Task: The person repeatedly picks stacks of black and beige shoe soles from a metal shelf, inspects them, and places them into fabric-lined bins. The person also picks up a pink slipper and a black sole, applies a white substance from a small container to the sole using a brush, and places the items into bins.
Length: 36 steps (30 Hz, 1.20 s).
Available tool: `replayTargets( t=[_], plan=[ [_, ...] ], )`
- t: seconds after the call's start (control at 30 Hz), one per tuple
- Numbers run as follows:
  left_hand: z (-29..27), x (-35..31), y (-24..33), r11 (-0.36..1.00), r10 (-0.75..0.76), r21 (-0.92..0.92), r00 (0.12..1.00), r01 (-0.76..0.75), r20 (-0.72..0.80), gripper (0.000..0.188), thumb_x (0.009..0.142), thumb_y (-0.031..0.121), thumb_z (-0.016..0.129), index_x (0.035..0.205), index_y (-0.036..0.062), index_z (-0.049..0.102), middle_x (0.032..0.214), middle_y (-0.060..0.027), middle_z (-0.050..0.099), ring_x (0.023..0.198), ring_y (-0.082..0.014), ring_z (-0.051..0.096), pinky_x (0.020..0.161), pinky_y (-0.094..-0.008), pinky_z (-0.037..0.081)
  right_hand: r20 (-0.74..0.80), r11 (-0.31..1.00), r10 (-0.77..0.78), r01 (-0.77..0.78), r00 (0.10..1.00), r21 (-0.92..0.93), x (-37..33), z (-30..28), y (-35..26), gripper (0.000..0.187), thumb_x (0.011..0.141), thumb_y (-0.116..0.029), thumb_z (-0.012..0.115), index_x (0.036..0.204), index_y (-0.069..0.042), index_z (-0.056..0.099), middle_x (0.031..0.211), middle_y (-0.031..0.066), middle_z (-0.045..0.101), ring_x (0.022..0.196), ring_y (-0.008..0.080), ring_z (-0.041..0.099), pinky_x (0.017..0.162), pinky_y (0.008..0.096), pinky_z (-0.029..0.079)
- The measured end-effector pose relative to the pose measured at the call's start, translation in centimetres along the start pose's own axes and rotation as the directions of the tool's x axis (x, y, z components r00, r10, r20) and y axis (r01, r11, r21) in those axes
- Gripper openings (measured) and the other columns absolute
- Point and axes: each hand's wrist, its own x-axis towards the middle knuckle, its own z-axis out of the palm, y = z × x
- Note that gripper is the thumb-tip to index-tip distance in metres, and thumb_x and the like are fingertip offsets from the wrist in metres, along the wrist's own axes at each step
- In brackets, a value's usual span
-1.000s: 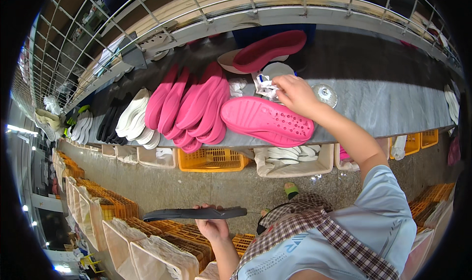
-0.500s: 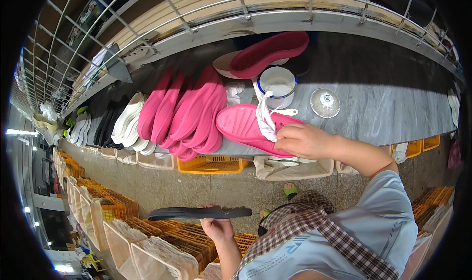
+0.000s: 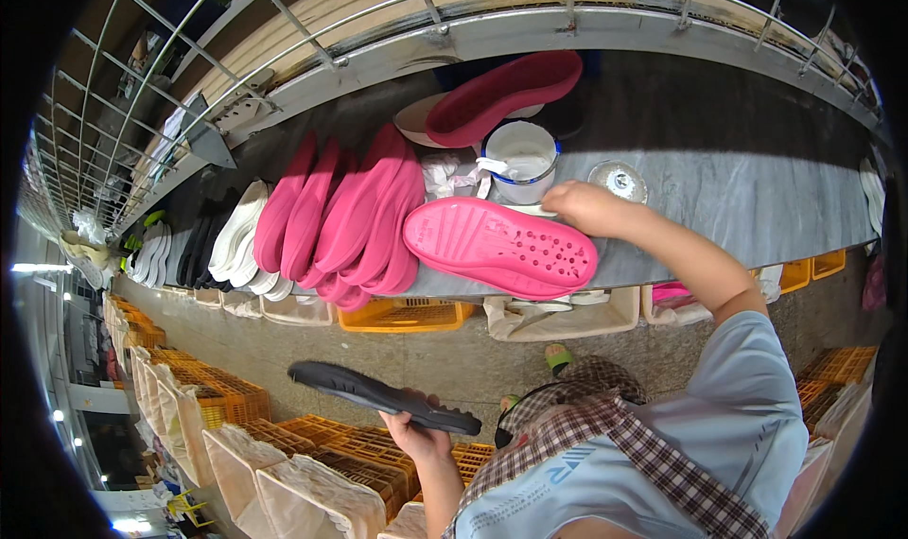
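My left hand (image 3: 416,433) holds a black shoe sole (image 3: 364,388) in front of me, below the worktable's edge. Over the table, my right hand (image 3: 582,206) has its fingers closed at the end of a thin white handle (image 3: 532,209); what the handle belongs to is hidden. Just below lies a pink shoe sole (image 3: 501,246), underside up, with rows of small holes at its right end. Behind it stands a white cup with a blue rim (image 3: 520,165). A crumpled white cloth (image 3: 449,175) rests left of the cup.
Pink soles (image 3: 369,213) stand in a row at the left, then white soles (image 3: 241,232) and black ones. Another pink sole (image 3: 506,95) lies at the back. A round clear lid (image 3: 619,180) sits right of the cup. Orange baskets (image 3: 407,315) and lined crates stand below.
My right hand has let go of the white cloth and moved up to the white handle. The cloth now lies left of the cup. My left hand has tilted the black sole.
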Motion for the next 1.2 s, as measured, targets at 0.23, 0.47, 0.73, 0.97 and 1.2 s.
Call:
replayTargets(
  t=[0.23, 0.47, 0.73, 0.97, 1.2],
  plan=[
    [2.0, 0.4, -0.8, 0.995, 0.053, 0.081, 0.996, -0.059, 0.075, 0.047, 0.07, 0.011, 0.053, 0.116, 0.0116, 0.042, 0.092, -0.009, 0.057, 0.08, -0.0253, 0.06, 0.066, -0.042, 0.053, -0.142, 0.994, -0.038, 0.023, 0.989, -0.108, -0.3, 2.7, 0.5, 0.015, 0.07, -0.009, 0.06, 0.082, -0.001, 0.061, 0.087, 0.0125, 0.059, 0.087, 0.0295, 0.056, 0.074, 0.0376, 0.05],
    [4.0, 0.1, -2.1, 0.996, -0.036, 0.089, 0.988, 0.022, 0.153, 0.057, 0.068, 0.007, 0.052, 0.124, 0.0128, 0.038, 0.097, -0.0084, 0.055, 0.082, -0.0264, 0.06, 0.067, -0.0424, 0.053, -0.103, 0.957, -0.018, -0.012, 0.995, -0.289, -0.2, 2.2, -0.3, 0.011, 0.071, -0.013, 0.056, 0.075, -0.004, 0.061, 0.084, 0.009, 0.059, 0.084, 0.0263, 0.058, 0.068, 0.0369, 0.052],
    [3.9, 0.0, -1.9, 0.999, -0.045, 0.038, 0.987, 0.04, 0.156, 0.05, 0.07, 0.011, 0.052, 0.12, 0.0135, 0.042, 0.095, -0.0085, 0.055, 0.081, -0.0247, 0.057, 0.067, -0.0393, 0.05, -0.066, 0.964, 0.155, -0.165, 0.986, -0.208, -2.5, -0.5, -1.1, 0.016, 0.073, -0.014, 0.056, 0.081, -0.001, 0.057, 0.083, 0.0121, 0.058, 0.078, 0.0308, 0.06, 0.067, 0.04, 0.051],
    [2.8, 0.5, -0.5, 0.997, 0.067, 0.038, 0.996, -0.069, 0.052, 0.026, 0.091, 0.037, 0.05, 0.108, 0.0169, 0.049, 0.087, -0.0011, 0.057, 0.069, -0.0162, 0.056, 0.054, -0.0311, 0.045, -0.2, 0.937, 0.334, -0.301, 0.921, 0.177, -3.7, -10.2, -3.3, 0.031, 0.084, -0.01, 0.054, 0.115, -0.012, 0.055, 0.098, 0.0175, 0.063, 0.089, 0.0347, 0.061, 0.074, 0.0424, 0.047],
    [4.0, 0.9, 2.1, 0.993, 0.119, -0.011, 0.991, -0.12, -0.062, 0.022, 0.092, 0.035, 0.052, 0.105, 0.0174, 0.047, 0.086, 0.0008, 0.055, 0.069, -0.0131, 0.053, 0.057, -0.0281, 0.044, 0.164, 0.804, 0.552, -0.468, 0.818, -0.368, 6.7, -8.9, -3.9, 0.019, 0.077, -0.011, 0.055, 0.09, -0.005, 0.069, 0.087, 0.0139, 0.067, 0.082, 0.031, 0.065, 0.068, 0.0401, 0.05]
  ],
)
